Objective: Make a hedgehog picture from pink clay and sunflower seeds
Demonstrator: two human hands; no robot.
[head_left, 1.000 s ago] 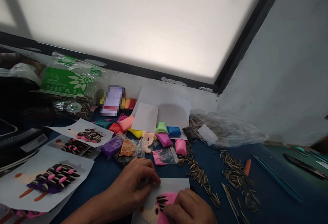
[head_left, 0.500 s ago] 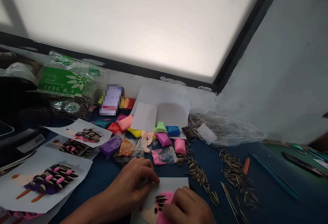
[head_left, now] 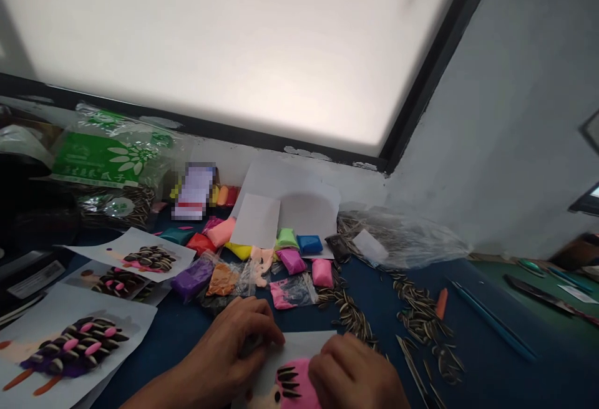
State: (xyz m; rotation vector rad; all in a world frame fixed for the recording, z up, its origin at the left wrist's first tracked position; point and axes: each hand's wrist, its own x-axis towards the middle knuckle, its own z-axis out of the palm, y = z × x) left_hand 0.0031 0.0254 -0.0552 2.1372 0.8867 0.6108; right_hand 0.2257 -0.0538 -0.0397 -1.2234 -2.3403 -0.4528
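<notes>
A white card point(head_left: 306, 338) lies at the bottom centre, bearing a hedgehog picture with a pink clay body point(head_left: 302, 368). Several striped sunflower seeds point(head_left: 289, 381) stick in the pink clay beside a dark round eye. My left hand point(head_left: 246, 340) is bent over the card's left side, its curled fingertips pressing on the paper near the top edge. Over the right part of the pink clay my right hand point(head_left: 358, 371) is closed in a pinch; its fingertips and anything between them are hidden. Loose sunflower seeds point(head_left: 350, 312) lie just beyond the right hand.
Finished-looking hedgehog cards point(head_left: 126, 340) overlap at left. Coloured clay packets point(head_left: 292, 261) spread across the middle, before a phone point(head_left: 194, 192) and white sheets point(head_left: 309, 209). A seed bag point(head_left: 103, 159) stands back left. Tweezers point(head_left: 414, 368) and a blue pen-like tool point(head_left: 493, 322) lie right.
The view has swung slightly right and up. My right hand has shifted right across the pink clay, uncovering more seeds there. My left hand stays on the card.
</notes>
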